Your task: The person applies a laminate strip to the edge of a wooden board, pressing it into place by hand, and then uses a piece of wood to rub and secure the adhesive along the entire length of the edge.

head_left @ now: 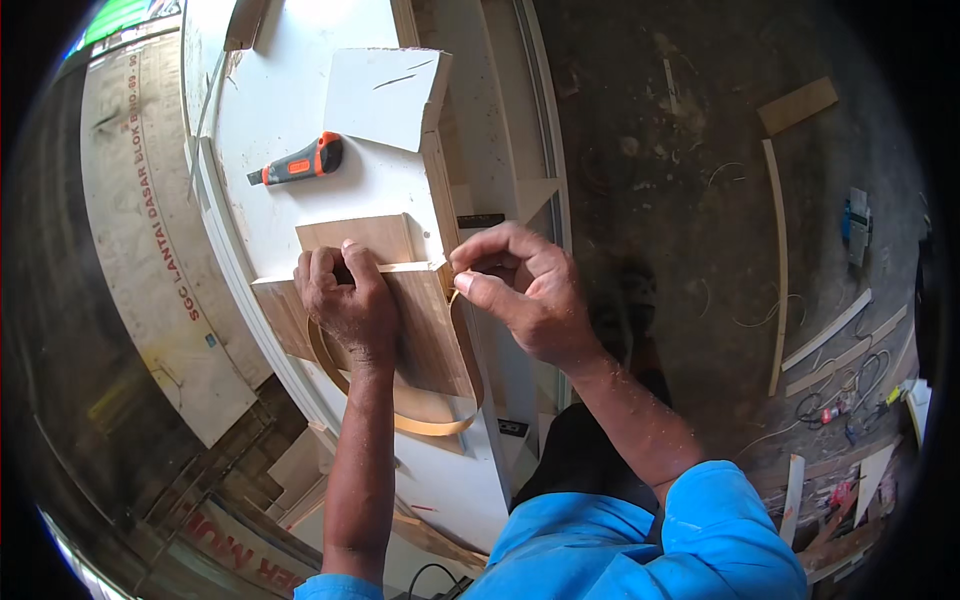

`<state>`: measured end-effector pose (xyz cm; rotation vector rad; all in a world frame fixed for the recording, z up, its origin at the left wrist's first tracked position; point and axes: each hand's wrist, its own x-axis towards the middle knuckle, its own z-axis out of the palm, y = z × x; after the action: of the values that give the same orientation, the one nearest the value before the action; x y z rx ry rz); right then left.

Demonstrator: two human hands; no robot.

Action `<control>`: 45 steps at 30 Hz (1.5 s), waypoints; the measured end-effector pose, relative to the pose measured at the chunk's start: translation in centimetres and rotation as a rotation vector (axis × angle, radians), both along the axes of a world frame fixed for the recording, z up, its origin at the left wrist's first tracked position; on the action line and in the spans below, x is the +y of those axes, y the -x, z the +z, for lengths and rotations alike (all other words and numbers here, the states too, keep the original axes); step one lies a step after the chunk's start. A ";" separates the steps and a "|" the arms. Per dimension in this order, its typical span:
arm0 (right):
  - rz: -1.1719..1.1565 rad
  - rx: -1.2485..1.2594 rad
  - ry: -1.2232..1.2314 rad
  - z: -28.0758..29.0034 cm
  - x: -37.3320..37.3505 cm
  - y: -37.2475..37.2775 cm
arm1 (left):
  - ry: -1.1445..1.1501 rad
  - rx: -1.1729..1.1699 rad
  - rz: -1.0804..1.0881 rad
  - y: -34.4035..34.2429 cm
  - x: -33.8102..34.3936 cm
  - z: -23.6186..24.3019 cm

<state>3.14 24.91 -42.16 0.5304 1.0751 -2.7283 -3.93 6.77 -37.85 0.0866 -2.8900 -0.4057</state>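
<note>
A wood-grain board with a pale edge lies on a white panel. The curled fingers of my left hand grip the board at that edge. At the board's right corner, my right hand pinches a thin strip of edge banding between thumb and forefinger. From there the strip loops down below the board and back up beside my left hand, which hides its other end. Another wood-grain piece lies just beyond my left hand. Farther off is a grey and orange utility knife.
A white offcut sits at the panel's far right edge. On the floor to the right are a long wooden strip, a brown board piece and tangled cables. A large printed sheet stands at left.
</note>
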 end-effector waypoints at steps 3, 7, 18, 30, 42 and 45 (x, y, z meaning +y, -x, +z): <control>-0.006 0.109 -0.236 -0.5 -0.1 -0.1 | -0.005 -0.007 0.007 0.0 0.2 0.0; 0.050 -0.043 -0.249 0.4 -0.2 0.4 | 0.013 -0.001 0.003 0.0 0.1 0.1; 0.593 -0.007 -0.708 2.3 3.0 6.1 | 0.015 -0.019 -0.006 0.0 -0.3 0.1; 0.652 -0.129 -0.594 2.8 3.3 6.4 | 0.068 0.005 -0.017 0.1 -0.2 0.1; 0.625 -0.057 -0.876 4.5 2.7 6.3 | 0.090 0.016 -0.023 0.1 -0.3 0.0; 0.534 -0.064 -0.942 4.3 1.7 5.4 | 0.105 -0.003 -0.026 0.0 -0.6 0.0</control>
<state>-2.29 26.61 -37.87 0.3424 2.0877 -1.6334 -3.94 6.13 -37.85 0.0326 -2.9116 -0.2576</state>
